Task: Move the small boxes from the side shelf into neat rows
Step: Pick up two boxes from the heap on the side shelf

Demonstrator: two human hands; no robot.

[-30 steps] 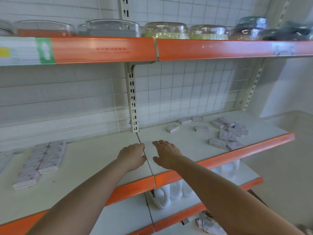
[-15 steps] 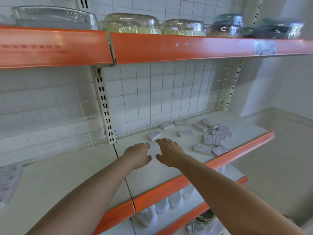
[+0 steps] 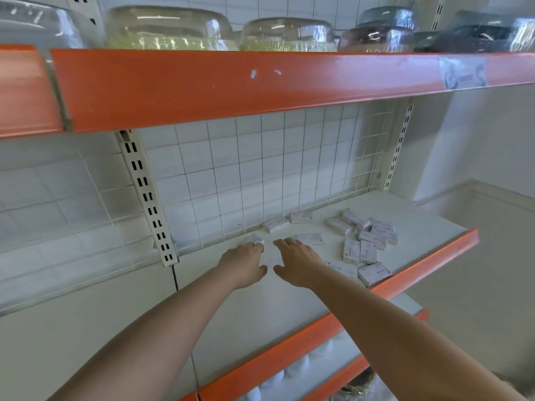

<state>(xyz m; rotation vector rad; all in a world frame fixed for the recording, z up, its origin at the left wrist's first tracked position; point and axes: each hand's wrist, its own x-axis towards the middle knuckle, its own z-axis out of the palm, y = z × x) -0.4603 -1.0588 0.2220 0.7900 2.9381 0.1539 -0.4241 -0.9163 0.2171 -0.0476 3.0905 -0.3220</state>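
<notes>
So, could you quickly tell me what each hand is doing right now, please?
Left hand: open, fingertips reaching a small box, not gripping it.
Right hand: open, fingers spread above the shelf, holding nothing.

Both hands stretched over white shelf (image 3: 289, 302), palms down, fingers relaxed. Left hand (image 3: 244, 263) fingertips at a small box (image 3: 256, 239) near the wire-grid back panel (image 3: 260, 169); contact unclear. Right hand (image 3: 296, 261) just beside another box (image 3: 311, 238). More small boxes (image 3: 366, 237) scattered loosely to the right, some overlapping. Orange upper shelf (image 3: 260, 85) above carries wrapped bowls (image 3: 170, 28).
</notes>
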